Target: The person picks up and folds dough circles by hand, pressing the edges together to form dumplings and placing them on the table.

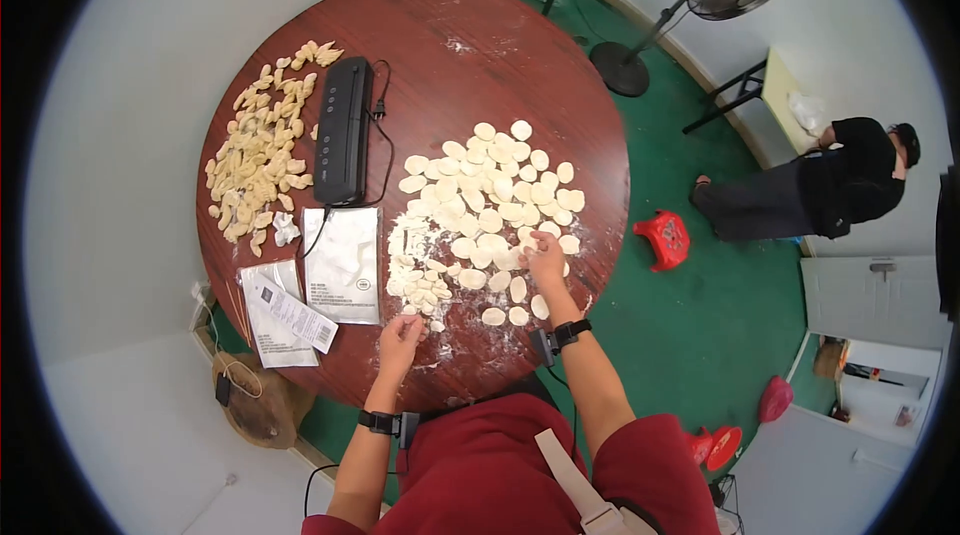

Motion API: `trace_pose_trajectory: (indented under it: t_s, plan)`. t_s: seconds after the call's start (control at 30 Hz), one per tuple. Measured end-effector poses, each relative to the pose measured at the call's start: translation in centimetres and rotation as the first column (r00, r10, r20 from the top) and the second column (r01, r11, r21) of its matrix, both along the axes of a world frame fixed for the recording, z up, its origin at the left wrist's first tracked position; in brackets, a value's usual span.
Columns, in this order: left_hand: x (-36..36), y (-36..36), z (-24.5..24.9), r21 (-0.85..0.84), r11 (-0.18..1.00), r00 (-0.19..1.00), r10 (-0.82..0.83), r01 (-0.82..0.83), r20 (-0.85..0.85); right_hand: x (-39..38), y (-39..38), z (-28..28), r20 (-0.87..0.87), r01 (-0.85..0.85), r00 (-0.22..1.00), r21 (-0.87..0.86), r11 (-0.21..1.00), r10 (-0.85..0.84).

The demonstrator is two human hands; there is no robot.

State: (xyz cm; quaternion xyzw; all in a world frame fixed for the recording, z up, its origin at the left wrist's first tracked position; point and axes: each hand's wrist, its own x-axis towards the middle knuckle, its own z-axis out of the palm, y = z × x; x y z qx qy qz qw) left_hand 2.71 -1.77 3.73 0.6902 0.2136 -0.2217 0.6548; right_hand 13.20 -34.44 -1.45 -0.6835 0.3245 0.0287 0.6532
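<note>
Dough discs [490, 197] sit in the middle of the counter [450, 45], toward its right edge. Our right hand [546, 257] lies spread, palm down, on one; we'd press evenly for a round shape. Meanwhile our left hand [402, 337] curls by the floury lumps [418, 280], can't tell if it's holding one.

Nothing here can be read from where I stand. The white slip [297, 317] near the table's edge carries lines of dark print. The silver pouch [345, 270] beside it shows a small round mark, all too small to make out.
</note>
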Motion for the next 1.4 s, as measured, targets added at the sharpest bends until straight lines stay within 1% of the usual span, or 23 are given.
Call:
trace_pose_trajectory:
  t_s: [0.07,0.17,0.27,0.33,0.4,0.43,0.47,0.53,0.57,0.7,0.77,0.8,0.87,0.9,1.0,1.03,1.07,1.13,1.2,1.27,1.3,1.33,1.4]
  plan:
    - [-0.2,0.5,1.0,-0.034,0.999,1.0,0.016,-0.016,-0.014,-0.1,1.1,0.0,0.01,0.022,1.0,0.01,1.0,-0.023]
    - [-1.4,2.7,0.6,0.014,1.0,0.999,-0.023,0.024,-0.022,0.9,2.4,1.0,0.007,-0.004,1.0,0.016,1.0,0.004]
    - [-3.1,4.9,0.3,-0.049,0.998,1.0,0.029,-0.029,0.009,1.8,3.4,0.6,0.122,0.044,0.99,0.152,0.987,-0.063]
    - [-4.1,6.4,0.3,-0.028,0.999,0.999,0.046,-0.046,-0.006,2.3,3.5,-0.1,0.079,0.114,0.988,0.174,0.978,-0.129]
    - [-5.0,7.6,0.1,-0.011,0.998,0.998,0.057,-0.058,-0.021,2.5,3.4,-1.6,-0.059,0.114,0.99,-0.166,0.979,-0.126]
    - [-5.5,8.1,-0.2,0.023,0.998,0.998,0.056,-0.056,-0.03,2.4,3.3,-2.2,-0.047,0.072,0.995,-0.321,0.944,-0.092]
    - [-6.0,8.6,-0.6,0.056,0.997,0.998,0.056,-0.053,-0.041,2.2,3.1,-2.6,-0.039,0.031,0.998,-0.468,0.883,-0.055]
    - [-7.2,9.6,-1.8,0.035,0.997,0.998,0.066,-0.066,-0.002,0.9,4.3,-0.2,0.059,-0.01,0.994,-0.776,0.631,0.089]
    - [-7.5,10.0,-1.9,0.01,0.999,0.998,0.05,-0.05,0.049,0.5,5.0,0.5,0.078,-0.001,0.994,-0.72,0.694,0.082]
    - [-7.4,10.2,-1.1,0.069,0.996,0.997,0.053,-0.058,0.059,0.1,8.0,1.2,0.091,-0.131,0.963,-0.666,0.734,0.254]
    - [-7.5,10.1,-1.1,0.037,0.997,0.995,0.07,-0.073,0.069,0.1,10.3,1.8,0.075,-0.283,0.927,-0.508,0.814,0.368]
    - [-7.7,10.2,-1.1,0.033,0.995,0.994,0.089,-0.091,0.067,0.3,11.4,1.9,0.071,-0.298,0.92,-0.511,0.806,0.385]
    - [-8.1,10.5,-0.8,0.033,0.998,0.993,0.055,-0.059,0.101,1.3,13.7,1.9,0.069,-0.395,0.857,-0.546,0.739,0.51]
    - [-8.4,10.7,-0.9,0.029,0.997,0.993,0.07,-0.074,0.1,1.8,14.6,1.7,0.067,-0.407,0.85,-0.548,0.731,0.523]
    - [-9.4,11.3,-0.9,0.048,0.996,0.99,0.065,-0.071,0.124,3.5,17.0,1.3,0.116,-0.363,0.789,-0.704,0.611,0.603]
    - [-9.9,11.7,-0.8,0.04,0.996,0.991,0.077,-0.081,0.106,4.1,17.6,1.3,0.078,-0.402,0.805,-0.656,0.638,0.588]
    - [-10.3,12.0,-0.7,0.031,0.996,0.992,0.086,-0.089,0.089,4.6,18.2,1.4,0.079,-0.401,0.803,-0.661,0.634,0.591]
    - [-11.2,12.9,-0.7,0.004,0.992,0.989,0.123,-0.123,0.085,5.5,19.0,1.2,0.116,-0.31,0.803,-0.756,0.577,0.584]
    - [-12.2,13.9,-1.0,-0.024,0.989,0.985,0.149,-0.148,0.082,5.9,19.6,1.6,0.08,-0.338,0.825,-0.724,0.602,0.56]
    - [-13.0,14.9,-1.8,-0.03,0.98,0.98,0.199,-0.198,0.015,6.9,19.5,0.5,0.187,-0.219,0.782,-0.811,0.543,0.594]
    - [-13.1,15.3,-1.9,-0.038,0.982,0.982,0.186,-0.185,0.032,7.5,19.7,0.3,0.194,-0.234,0.784,-0.787,0.571,0.589]
    - [-13.4,15.6,-1.7,-0.024,0.977,0.977,0.211,-0.211,-0.011,8.0,19.8,-0.2,0.224,-0.218,0.759,-0.797,0.563,0.611]
    - [-13.6,16.0,-1.2,-0.028,0.967,0.966,0.252,-0.254,-0.054,8.7,20.2,-0.5,0.175,-0.307,0.766,-0.746,0.591,0.618]
